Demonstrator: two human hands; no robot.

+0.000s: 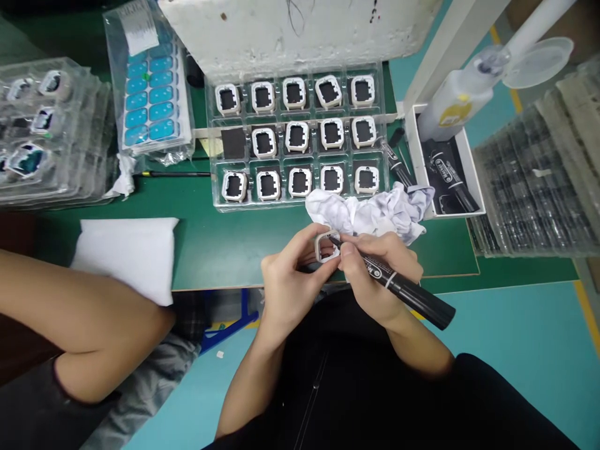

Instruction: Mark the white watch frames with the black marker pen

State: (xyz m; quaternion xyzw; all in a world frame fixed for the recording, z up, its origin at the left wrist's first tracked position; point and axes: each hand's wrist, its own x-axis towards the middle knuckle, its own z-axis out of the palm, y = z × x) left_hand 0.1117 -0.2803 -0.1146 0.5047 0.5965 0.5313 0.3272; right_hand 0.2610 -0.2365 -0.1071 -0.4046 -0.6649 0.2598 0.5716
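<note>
My left hand (285, 278) pinches a small white square frame part (325, 245) between thumb and fingers, just off the near edge of the green table (225, 237). My right hand (375, 272) grips a black marker pen (398, 284), and its tip touches the top of the frame. Behind the hands stands a clear tray (300, 134) with rows of the same white frames around black squares; one pocket in the middle row holds only a black square. A crumpled white cloth (375, 212) lies between the tray and my hands.
A co-worker's bare forearm (79, 319) crosses the lower left beside a white foam pad (131, 253). Stacked clear trays (47, 131) and a pack of blue parts (150, 94) lie at the far left. A white box with markers (450, 169), a bottle (459, 94) and dark trays (534, 169) stand right.
</note>
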